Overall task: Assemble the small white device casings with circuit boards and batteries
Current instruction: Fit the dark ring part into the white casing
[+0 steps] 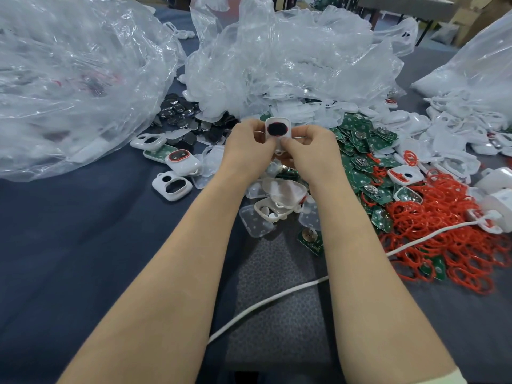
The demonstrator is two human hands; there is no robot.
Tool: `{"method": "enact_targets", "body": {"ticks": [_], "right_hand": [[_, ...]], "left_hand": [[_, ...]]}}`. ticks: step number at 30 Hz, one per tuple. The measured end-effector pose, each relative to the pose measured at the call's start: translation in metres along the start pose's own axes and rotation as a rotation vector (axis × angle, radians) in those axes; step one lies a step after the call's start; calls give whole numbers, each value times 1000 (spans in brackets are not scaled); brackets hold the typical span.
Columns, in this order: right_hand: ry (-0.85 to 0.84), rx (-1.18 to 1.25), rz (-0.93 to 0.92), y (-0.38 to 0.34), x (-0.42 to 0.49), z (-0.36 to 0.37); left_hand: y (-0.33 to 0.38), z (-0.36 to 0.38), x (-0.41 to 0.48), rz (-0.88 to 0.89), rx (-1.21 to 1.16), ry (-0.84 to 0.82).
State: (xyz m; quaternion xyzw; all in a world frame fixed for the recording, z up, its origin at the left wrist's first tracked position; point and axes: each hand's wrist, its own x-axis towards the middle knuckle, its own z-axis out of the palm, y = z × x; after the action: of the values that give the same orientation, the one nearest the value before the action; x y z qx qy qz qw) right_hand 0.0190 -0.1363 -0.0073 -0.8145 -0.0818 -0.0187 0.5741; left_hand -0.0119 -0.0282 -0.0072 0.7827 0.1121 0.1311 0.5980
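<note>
In the middle of the frame, a little above centre, both hands hold one small white plastic casing with rounded corners (278, 131), lifted above the dark blue cloth-covered counter (83, 245). The left hand (246, 146) grips its left edge and the right hand (310, 148) grips its lower right edge, thumbs in front, so both hands are closed around this one piece. The casing looks light and stiff, a thin moulded shell, probably smooth and a bit slippery; I judge it best to hold it by the side rims, as now, and not to press on the dark oval window with the red ring (277, 129) in its face, because a part seated there could shift. Its face is turned toward the camera, and its long axis stands nearly upright in the picture, with the window at the upper end and the lower end hidden behind the fingers. To the right lies a heap of green circuit boards (360, 156), and further right a tangle of red rubber rings (448, 217). At upper left sits a pile of dark round button cells or lenses (180, 109); I cannot tell which. Crumpled clear plastic bags (277, 56) fill the top.
</note>
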Motion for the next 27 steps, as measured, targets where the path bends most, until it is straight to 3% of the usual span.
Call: {"method": "enact_targets", "body": {"ticks": [13,27], "right_hand": [[25,-32,-12,4,4,4],[-63,238,84,4,4,3]], "left_hand": [[0,0,0,-75,-71,-16],[0,-1,1,-179,-369,-26]]}}
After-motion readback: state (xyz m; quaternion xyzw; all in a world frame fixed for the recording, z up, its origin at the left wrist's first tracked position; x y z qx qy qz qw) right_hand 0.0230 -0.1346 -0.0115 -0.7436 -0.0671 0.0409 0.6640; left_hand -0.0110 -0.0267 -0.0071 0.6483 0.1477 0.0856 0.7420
